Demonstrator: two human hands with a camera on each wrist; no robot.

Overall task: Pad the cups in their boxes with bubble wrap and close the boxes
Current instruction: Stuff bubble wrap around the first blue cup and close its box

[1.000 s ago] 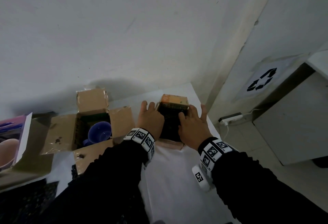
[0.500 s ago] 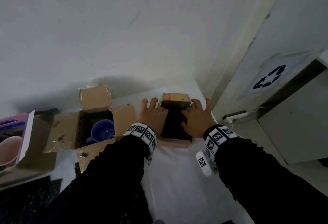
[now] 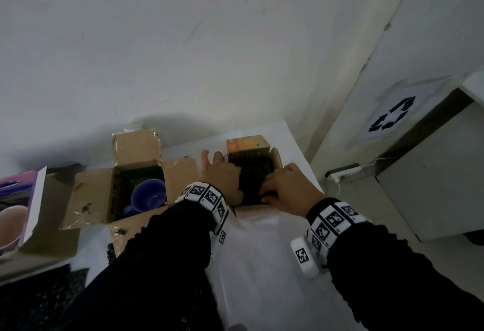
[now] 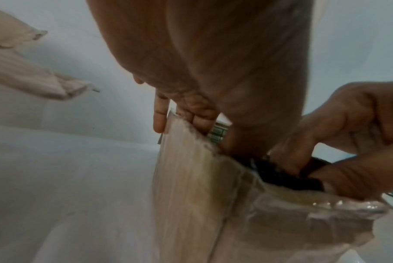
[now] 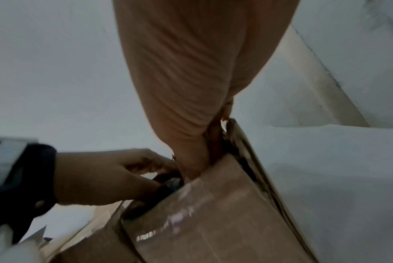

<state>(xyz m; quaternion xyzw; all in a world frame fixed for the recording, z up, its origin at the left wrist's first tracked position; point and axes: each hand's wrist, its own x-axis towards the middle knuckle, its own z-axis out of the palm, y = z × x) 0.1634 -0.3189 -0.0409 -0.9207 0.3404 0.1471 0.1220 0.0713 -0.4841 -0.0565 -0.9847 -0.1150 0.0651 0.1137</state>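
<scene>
A small cardboard box (image 3: 276,159) with an orange flap (image 3: 247,144) stands on the white table, stuffed with black bubble wrap (image 3: 251,173); no cup shows inside. My left hand (image 3: 222,178) reaches in over the left wall, two fingers stretched outside it. In the right wrist view its thumb and forefinger pinch the bubble wrap (image 5: 168,183). My right hand (image 3: 285,189) reaches in from the right. In the left wrist view its curled fingers (image 4: 287,160) and thumb pinch the wrap (image 4: 281,176) at the near rim. To the left, a second box (image 3: 180,173) stands open with a blue cup (image 3: 149,194).
At the far left a third open box (image 3: 49,199) holds a pink cup (image 3: 10,223). More black bubble wrap (image 3: 39,302) lies at the table's near left. The wall stands right behind the boxes. The table's right edge (image 3: 311,173) drops to the floor, where a power strip (image 3: 343,171) and a white cabinet (image 3: 432,173) stand.
Both hands lay flat on top of the black wrap; now their fingers are curled down into the box and the wrap sits lower.
</scene>
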